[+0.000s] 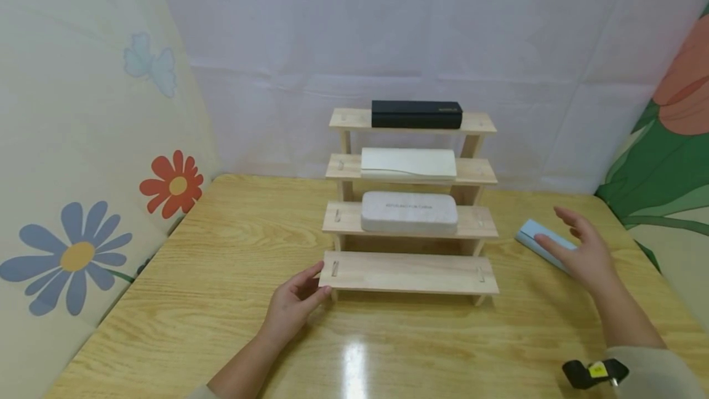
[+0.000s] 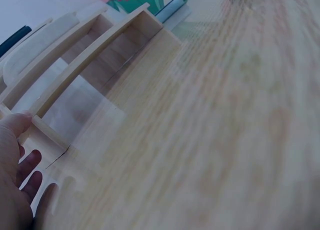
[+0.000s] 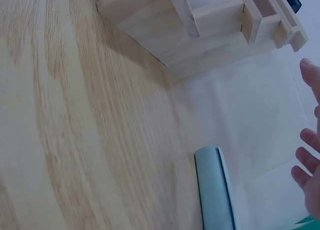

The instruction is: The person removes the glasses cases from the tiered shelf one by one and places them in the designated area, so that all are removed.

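Observation:
A stepped wooden display stand (image 1: 408, 273) holds a black glasses case (image 1: 416, 114) on its top tier, a cream flap case (image 1: 408, 164) below that, and a pale grey glasses case (image 1: 409, 212) on the third tier. At the left end of the bottom tier, my left hand (image 1: 292, 305) grips the corner with thumb and finger; its other fingers are loosely bent in the left wrist view. A light-blue glasses case (image 1: 545, 245) lies slanted on the table, right of the stand. Above it hovers my right hand (image 1: 588, 257), fingers spread, holding nothing.
The wood-grain table (image 1: 244, 233) meets a white cloth backdrop (image 1: 277, 122) behind the stand. Flower-printed cloths (image 1: 77, 134) hang at both sides. A black strap with a yellow tag (image 1: 597, 370) is at the right sleeve.

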### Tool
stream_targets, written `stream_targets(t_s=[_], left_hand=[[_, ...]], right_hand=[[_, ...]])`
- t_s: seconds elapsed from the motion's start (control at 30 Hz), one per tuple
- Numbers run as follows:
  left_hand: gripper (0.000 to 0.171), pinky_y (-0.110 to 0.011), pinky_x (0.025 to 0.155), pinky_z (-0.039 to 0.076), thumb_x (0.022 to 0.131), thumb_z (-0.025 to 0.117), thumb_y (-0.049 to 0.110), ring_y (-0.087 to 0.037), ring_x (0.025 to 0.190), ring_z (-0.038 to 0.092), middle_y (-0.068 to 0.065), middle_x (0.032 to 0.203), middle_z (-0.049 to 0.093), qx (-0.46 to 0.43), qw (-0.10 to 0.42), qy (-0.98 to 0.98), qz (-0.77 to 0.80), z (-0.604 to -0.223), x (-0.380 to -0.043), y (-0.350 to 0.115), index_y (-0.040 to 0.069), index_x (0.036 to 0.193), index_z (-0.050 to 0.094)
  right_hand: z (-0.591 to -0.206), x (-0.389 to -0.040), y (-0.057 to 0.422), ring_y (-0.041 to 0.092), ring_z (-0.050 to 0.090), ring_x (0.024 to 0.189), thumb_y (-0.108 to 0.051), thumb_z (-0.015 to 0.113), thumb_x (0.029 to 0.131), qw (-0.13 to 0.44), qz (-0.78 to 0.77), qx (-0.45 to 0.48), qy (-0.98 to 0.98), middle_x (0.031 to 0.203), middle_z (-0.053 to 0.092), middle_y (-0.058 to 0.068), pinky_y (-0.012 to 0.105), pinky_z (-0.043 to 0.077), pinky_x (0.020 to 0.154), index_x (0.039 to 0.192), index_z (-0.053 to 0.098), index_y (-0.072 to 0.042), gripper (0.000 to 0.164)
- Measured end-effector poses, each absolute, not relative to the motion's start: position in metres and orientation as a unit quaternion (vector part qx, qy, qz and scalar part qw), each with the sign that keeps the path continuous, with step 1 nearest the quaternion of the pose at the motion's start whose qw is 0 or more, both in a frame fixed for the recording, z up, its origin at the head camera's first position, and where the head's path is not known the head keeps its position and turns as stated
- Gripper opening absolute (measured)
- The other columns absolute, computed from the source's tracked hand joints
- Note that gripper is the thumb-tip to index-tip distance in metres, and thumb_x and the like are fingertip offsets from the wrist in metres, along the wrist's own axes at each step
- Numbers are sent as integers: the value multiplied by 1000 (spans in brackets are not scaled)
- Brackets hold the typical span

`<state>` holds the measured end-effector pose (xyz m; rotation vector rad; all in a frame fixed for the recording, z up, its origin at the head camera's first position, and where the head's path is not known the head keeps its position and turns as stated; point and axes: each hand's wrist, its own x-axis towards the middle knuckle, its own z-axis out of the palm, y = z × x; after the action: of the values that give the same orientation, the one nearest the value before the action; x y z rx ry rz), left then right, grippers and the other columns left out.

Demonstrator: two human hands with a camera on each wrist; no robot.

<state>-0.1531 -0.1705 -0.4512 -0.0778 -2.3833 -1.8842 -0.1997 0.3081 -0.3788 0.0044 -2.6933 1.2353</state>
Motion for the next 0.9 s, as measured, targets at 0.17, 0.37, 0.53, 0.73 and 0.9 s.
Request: stream_targets(t_s=[0.17,0.37,0.53,0.73,0.9], left_hand=[[49,-16,78,53,85,74,4,-2,92,64,-22,121,67,-23,51,-785,-617,-452,-153,-171,-2,131,59],[49,-16,79,53,85,74,4,-1,92,64,-21,121,67,-21,52,-788,-614,-452,-154,-170,-1,131,59],[49,-16,79,53,85,74,5,-2,92,64,-21,122,67,-22,53,-787,-615,-452,-153,-170,-1,131,59],[49,-16,78,54,85,74,4,-4,92,65,-22,121,67,-23,53,-785,-616,-451,-153,-170,-2,131,59],[48,-16,78,54,85,74,3,-7,93,66,-23,118,68,-22,54,-784,-619,-451,-153,-170,-2,131,59]], right_hand=[[-375,-200,301,57,27,135,-37,65,94,82,419,2,-904,156,26,30,71,28,103,154,26,-4,78],[-372,-200,294,55,31,134,-33,68,93,92,418,17,-903,155,30,28,69,30,104,152,29,-3,77],[-368,-198,287,54,31,134,-33,69,92,90,419,28,-903,155,30,27,70,32,102,152,29,-4,77],[-366,-198,278,54,30,134,-33,68,93,84,423,43,-901,155,30,26,70,30,102,152,30,-5,76],[-366,-198,270,54,31,134,-31,69,92,82,420,60,-902,154,32,28,70,31,102,151,32,-3,75]])
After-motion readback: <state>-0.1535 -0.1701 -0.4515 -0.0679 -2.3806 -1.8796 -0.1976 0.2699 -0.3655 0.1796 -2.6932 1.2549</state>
